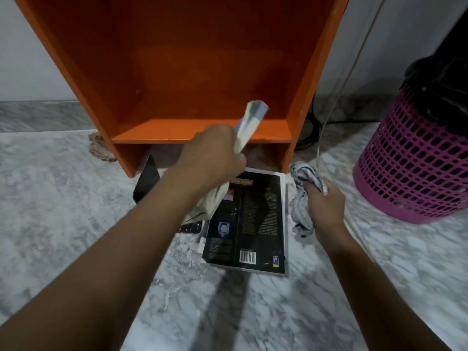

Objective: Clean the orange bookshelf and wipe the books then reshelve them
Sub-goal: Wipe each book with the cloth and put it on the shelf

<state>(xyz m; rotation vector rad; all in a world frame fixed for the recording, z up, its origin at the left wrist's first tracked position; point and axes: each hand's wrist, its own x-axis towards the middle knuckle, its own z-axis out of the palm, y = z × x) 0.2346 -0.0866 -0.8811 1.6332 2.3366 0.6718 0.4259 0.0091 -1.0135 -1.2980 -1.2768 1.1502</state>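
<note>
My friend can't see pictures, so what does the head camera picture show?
A person's left hand holds a blurry pale book in front of the orange bookshelf, while the right hand grips a crumpled cloth. A black book lies on the marble floor below, and a pink basket stands at right.

Person, two arms. Left hand point(212, 150) and left forearm point(141, 234): showing bare along the whole visible length. Right hand point(326, 203) and right forearm point(374, 279): likewise showing bare. Blur is softening both wrists, perhaps hiding fine detail there.
</note>
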